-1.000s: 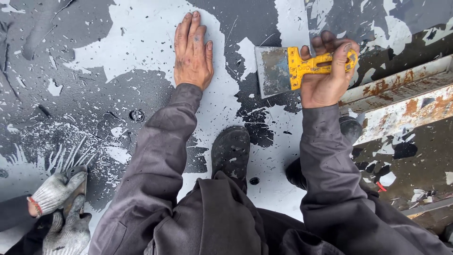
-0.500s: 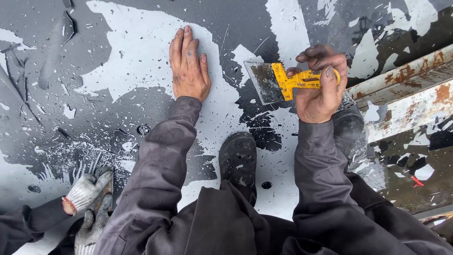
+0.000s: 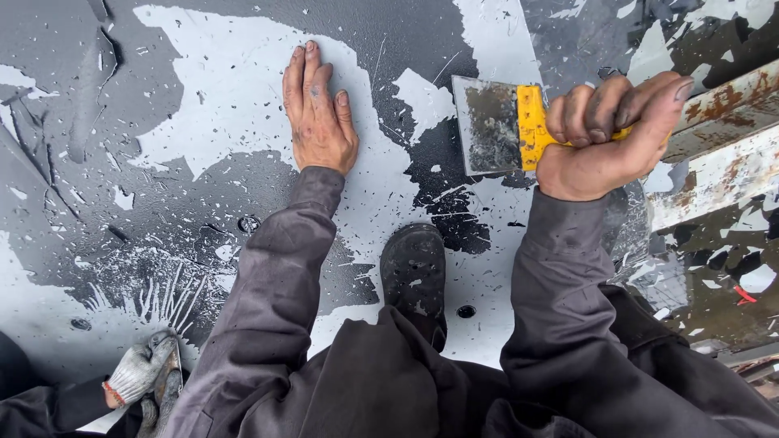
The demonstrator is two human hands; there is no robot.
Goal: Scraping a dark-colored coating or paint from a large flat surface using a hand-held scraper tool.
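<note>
My left hand (image 3: 318,113) lies flat, palm down, on a metal floor (image 3: 219,105) where dark grey paint has flaked off to pale grey. My right hand (image 3: 604,138) is closed around the yellow handle of a scraper (image 3: 499,126). Its wide, dirty steel blade points left and sits over a dark patch of paint. My dark boot (image 3: 415,272) stands on the floor between my two arms, just below the scraper.
A rusty white-painted beam (image 3: 714,154) runs along the right, beside my right hand. At the lower left another person's gloved hand (image 3: 138,375) rests on the floor. Loose paint flakes litter the surface. Two small round holes (image 3: 465,311) sit near my boot.
The view has drawn closer and shifted. My right hand has turned the scraper so the blade stands more upright over the dark patch. My left hand stays flat on the floor.
</note>
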